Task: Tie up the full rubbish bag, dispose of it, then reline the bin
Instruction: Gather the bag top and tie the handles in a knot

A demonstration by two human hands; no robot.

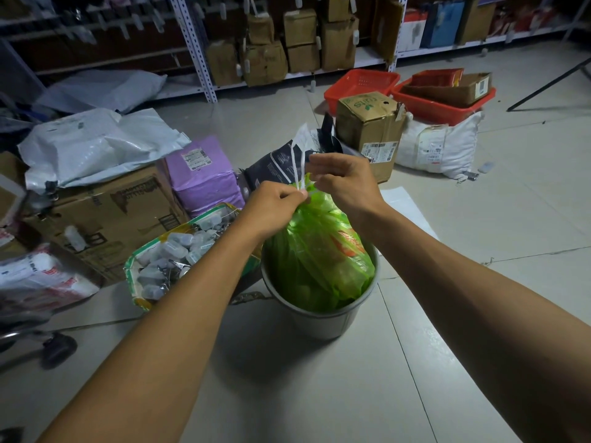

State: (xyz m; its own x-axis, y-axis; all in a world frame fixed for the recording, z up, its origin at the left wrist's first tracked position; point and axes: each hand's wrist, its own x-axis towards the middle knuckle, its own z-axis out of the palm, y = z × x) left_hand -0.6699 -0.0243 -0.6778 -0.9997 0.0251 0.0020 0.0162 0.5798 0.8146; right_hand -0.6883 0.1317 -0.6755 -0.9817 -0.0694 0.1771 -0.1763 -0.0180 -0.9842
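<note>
Both hands working white drawstrings on green bag in bin.

Thin translucent green rubbish bag (316, 257), crinkly and bulging, sits inside round grey plastic bin (323, 321) on glossy tiled floor (319, 394), frame centre. Gathered bag neck at 12 o'clock of bin, directly between the hands. Left hand (275, 199) fingers curled, pinching white drawstrings (299, 169) at the neck; right hand (342, 180) just beside at 2 o'clock of it, fingers curled pinching strings higher. Open woven sack (166, 260) at 9 o'clock of bin holds small grey plastic items. Cardboard box (367, 129) at 1 o'clock; red mesh baskets (361, 84) beyond.
</note>
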